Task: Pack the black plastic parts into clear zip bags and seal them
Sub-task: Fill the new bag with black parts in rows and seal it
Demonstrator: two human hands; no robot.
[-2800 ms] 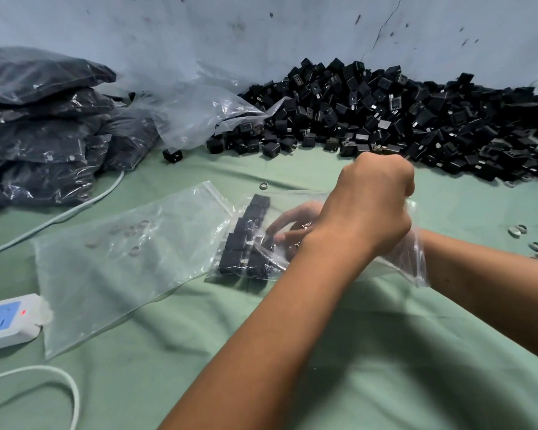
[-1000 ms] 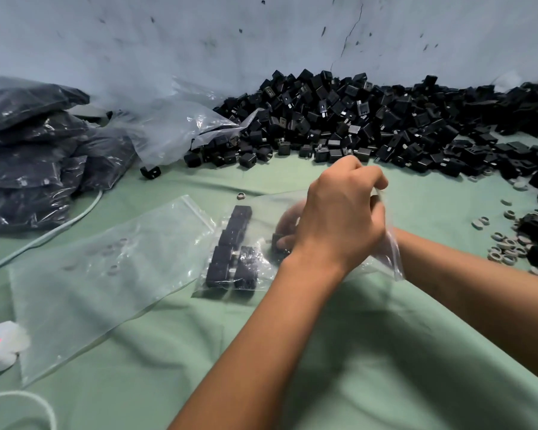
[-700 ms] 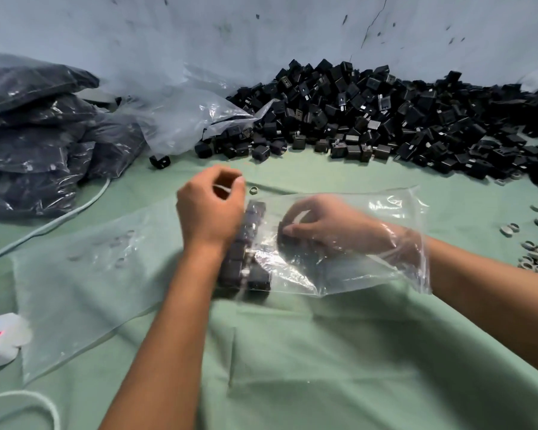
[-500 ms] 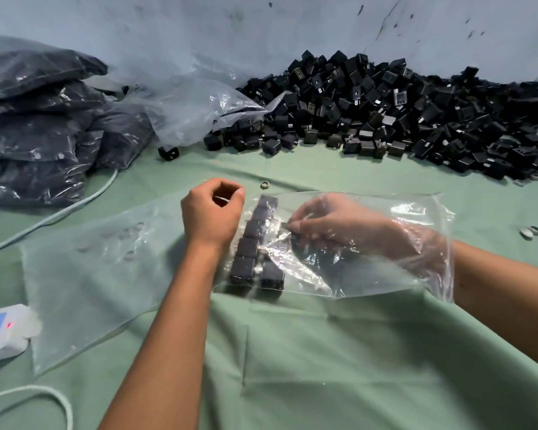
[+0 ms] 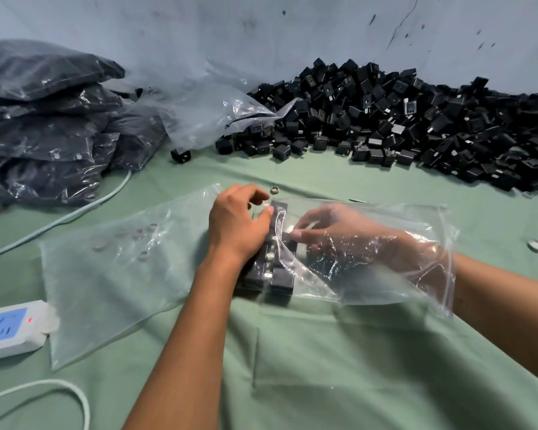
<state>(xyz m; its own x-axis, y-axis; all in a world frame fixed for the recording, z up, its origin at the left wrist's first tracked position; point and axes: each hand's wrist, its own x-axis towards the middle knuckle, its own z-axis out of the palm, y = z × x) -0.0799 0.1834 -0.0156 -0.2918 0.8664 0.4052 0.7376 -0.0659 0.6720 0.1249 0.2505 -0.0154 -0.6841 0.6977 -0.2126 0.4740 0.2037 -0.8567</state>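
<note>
Right hand [image 5: 333, 232] is deep inside the clear zip bag [image 5: 385, 274], wrist and all, thumb and forefinger pinching one black part [image 5: 288, 236] at the bag's closed end, centre of the frame. Left hand [image 5: 238, 226] sits outside the bag, fingers curled, pressing down on the row of packed parts [image 5: 274, 276] through the plastic; whether it actually grips one, hard to tell from here. Those packed parts lie in neat columns at the bag's left end, flat on the green surface [image 5: 323, 367].

The bag's open mouth flares around the right forearm, at the right of the frame. Just left of it lies a second clear bag [image 5: 112, 283], flat, its edge tucked beneath the left wrist, with a few small rings [image 5: 143, 235] showing through it. One small ring [image 5: 275, 190] sits loose just above the left hand's fingers.

Upper right: the big heap of loose black parts [image 5: 401, 125] along the wall. Upper left: a stack of filled bags [image 5: 44, 125], dark through their plastic, and a crumpled clear sheet [image 5: 212, 119] between stack and heap. Lower left edge: a white power strip [image 5: 10, 328] with a red light on, its pale cable [image 5: 75, 401] looping below.
</note>
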